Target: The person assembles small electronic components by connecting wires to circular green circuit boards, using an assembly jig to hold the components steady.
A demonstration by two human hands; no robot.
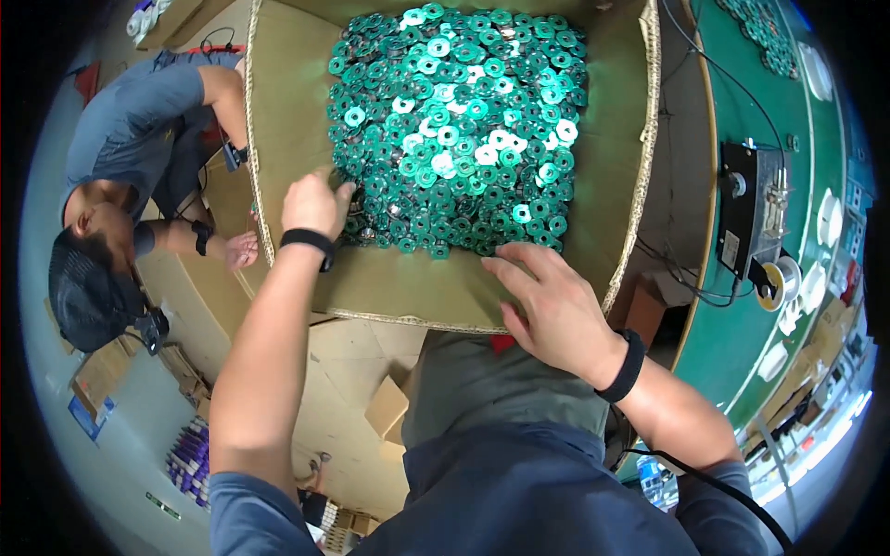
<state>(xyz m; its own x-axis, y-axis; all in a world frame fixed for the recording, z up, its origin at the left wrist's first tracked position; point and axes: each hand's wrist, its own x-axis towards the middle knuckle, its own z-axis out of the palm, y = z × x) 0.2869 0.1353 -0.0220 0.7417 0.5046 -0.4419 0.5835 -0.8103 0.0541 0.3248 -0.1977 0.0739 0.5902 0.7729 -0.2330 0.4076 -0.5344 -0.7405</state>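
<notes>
A heap of green ring-shaped circuit boards, each with a hole in its middle, fills much of an open cardboard box in front of me. At the heap's left edge is my left hand, thumb apart from the fingers; the fingertips are partly hidden beside the boards, and no held board shows. My right hand reaches over the box's near wall. Its fingers are spread, the tips at the heap's near right edge, and nothing is in it.
To the right, a green workbench carries a black device, a solder wire spool and white trays. At the left, another person bends beside the box, one hand near its wall. Below lies an open carton.
</notes>
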